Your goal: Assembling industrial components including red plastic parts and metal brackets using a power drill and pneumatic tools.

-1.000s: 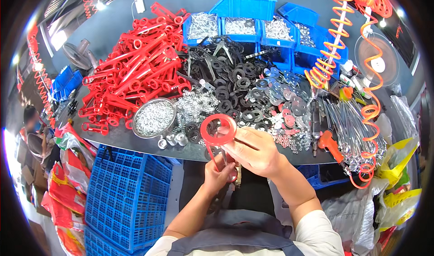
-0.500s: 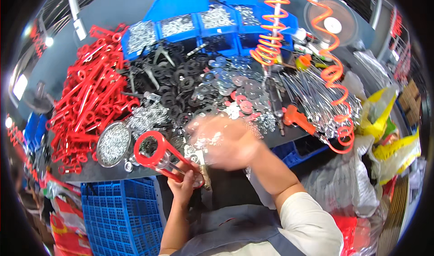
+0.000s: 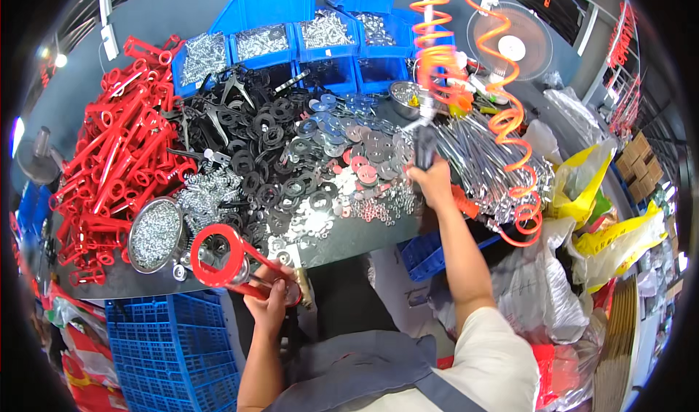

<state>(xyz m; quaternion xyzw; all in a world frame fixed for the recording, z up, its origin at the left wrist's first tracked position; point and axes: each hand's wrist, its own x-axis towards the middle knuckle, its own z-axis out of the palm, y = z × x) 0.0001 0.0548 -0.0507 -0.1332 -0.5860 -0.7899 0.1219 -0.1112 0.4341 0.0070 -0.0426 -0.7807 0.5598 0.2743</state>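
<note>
My left hand [image 3: 268, 299] grips a red frame part [image 3: 239, 255] near the table's front edge. This part has a wide ring at its far left end and side bars running back to my fingers; a clear or metallic piece seems to sit between the bars. My right hand [image 3: 435, 183] is closed around a black, screwdriver-like power tool [image 3: 424, 146], held upright right of the washers. Its upper end is blurred and meets the orange coiled hose [image 3: 444, 66]. Beside my right hand lies an orange-handled tool [image 3: 464, 202].
Red frame parts [image 3: 120, 153] are heaped at the left. Near them stand a round metal bowl [image 3: 155, 235] of small parts, black rings [image 3: 266, 135] and loose washers [image 3: 371, 146]. Blue bins [image 3: 328, 52] line the back; metal rods [image 3: 488, 157] lie right. A blue crate [image 3: 171, 346] stands below.
My right hand has moved right and away from the small parts and taken hold of the black power tool. My left hand still holds the red frame part. The whole view has shifted slightly.
</note>
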